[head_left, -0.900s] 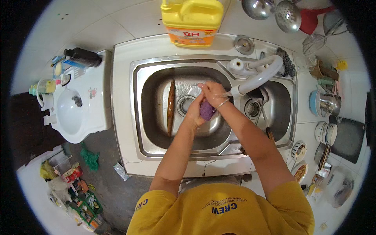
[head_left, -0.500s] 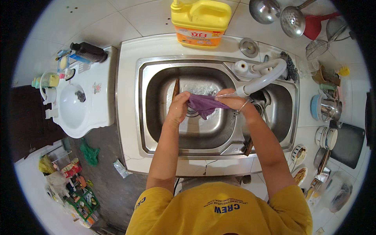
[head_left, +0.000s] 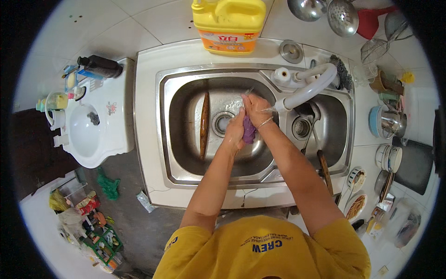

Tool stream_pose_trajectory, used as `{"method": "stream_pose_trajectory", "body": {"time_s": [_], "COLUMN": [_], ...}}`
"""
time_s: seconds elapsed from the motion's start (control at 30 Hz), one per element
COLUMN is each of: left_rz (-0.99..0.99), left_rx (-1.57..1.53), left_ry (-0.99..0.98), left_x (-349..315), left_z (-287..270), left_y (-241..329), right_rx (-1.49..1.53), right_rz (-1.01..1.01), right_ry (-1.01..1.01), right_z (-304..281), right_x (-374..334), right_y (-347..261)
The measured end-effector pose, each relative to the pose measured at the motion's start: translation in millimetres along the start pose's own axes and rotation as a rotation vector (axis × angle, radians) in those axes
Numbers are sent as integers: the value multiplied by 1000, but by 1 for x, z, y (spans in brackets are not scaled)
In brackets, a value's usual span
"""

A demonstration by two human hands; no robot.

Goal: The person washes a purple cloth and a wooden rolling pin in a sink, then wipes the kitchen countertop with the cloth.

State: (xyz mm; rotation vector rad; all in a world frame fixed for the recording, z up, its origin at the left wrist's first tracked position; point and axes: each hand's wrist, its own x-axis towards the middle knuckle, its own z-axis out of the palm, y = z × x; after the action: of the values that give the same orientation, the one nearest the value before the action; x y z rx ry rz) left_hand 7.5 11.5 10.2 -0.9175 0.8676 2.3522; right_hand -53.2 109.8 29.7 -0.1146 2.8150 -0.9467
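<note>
Both my hands meet over the left basin of a steel double sink (head_left: 186, 174), just under the white tap spout (head_left: 306, 90). My left hand (head_left: 234, 130) and my right hand (head_left: 254, 108) squeeze a purple cloth (head_left: 249, 131) between them. A long brown wooden utensil (head_left: 204, 124) lies in the basin to the left of my hands, beside the round drain (head_left: 222, 123).
A yellow detergent jug (head_left: 230, 23) stands behind the sink. A small white washbasin (head_left: 86, 132) with bottles sits at the left. Ladles and strainers (head_left: 341, 16) hang at the back right; pots, bowls and plates (head_left: 388, 158) crowd the right counter. A wooden handle (head_left: 324, 169) rests in the right basin.
My hands have drawn together under the tap, bunching the purple cloth that was spread out half a second ago. The view has tilted slightly.
</note>
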Motion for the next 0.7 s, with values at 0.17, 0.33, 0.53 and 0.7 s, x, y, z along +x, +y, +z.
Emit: {"method": "stream_pose_trajectory", "body": {"time_s": [0.17, 0.33, 0.53, 0.7], "left_rz": [44, -227, -165, 9], "left_rx": [-202, -273, -277, -494], "left_ry": [-358, -161, -328, -488], "left_x": [28, -29, -43, -46], "left_z": [-37, 28, 29, 25], "left_y": [-3, 6, 33, 47], "right_rx": [-167, -126, 608, 1486], "right_rz": [-444, -265, 354, 879], "right_ry": [-41, -52, 86, -462], "right_z": [23, -18, 59, 120], "right_x": [-55, -5, 22, -5], "right_y": [-36, -21, 94, 113]}}
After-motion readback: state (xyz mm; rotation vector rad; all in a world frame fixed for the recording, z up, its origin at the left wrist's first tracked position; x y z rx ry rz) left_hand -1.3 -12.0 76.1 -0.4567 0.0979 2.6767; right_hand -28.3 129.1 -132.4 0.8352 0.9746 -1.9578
